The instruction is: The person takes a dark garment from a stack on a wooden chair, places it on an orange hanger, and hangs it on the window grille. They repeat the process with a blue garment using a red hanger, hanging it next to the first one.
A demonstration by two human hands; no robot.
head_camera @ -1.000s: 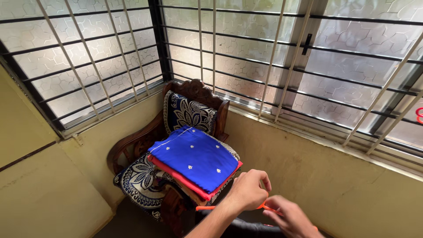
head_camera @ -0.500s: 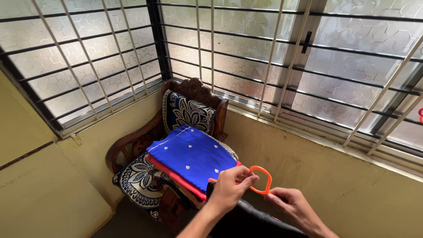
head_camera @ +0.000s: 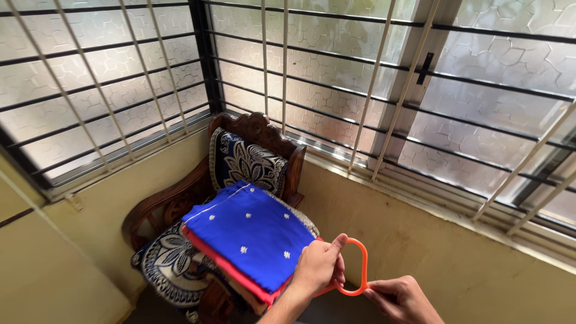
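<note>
My left hand [head_camera: 320,268] is closed around an orange plastic hanger [head_camera: 358,270], near the base of its looped hook. My right hand [head_camera: 401,298] pinches the lower edge of that loop from the right. The hanger's lower part and any garment on it are hidden below the frame. Both hands hover just right of a folded blue cloth with small white motifs [head_camera: 249,233], which lies on a folded red cloth [head_camera: 223,268].
The cloths rest on a carved wooden armchair [head_camera: 258,126] with blue and white patterned cushions [head_camera: 247,164], set in a corner. Frosted windows with metal bars [head_camera: 372,90] run along both walls above a yellowish ledge [head_camera: 456,264].
The hanger and both hands have risen and its orange loop now stands upright. The dark garment seen below my hands earlier is out of view. The view shifted slightly right.
</note>
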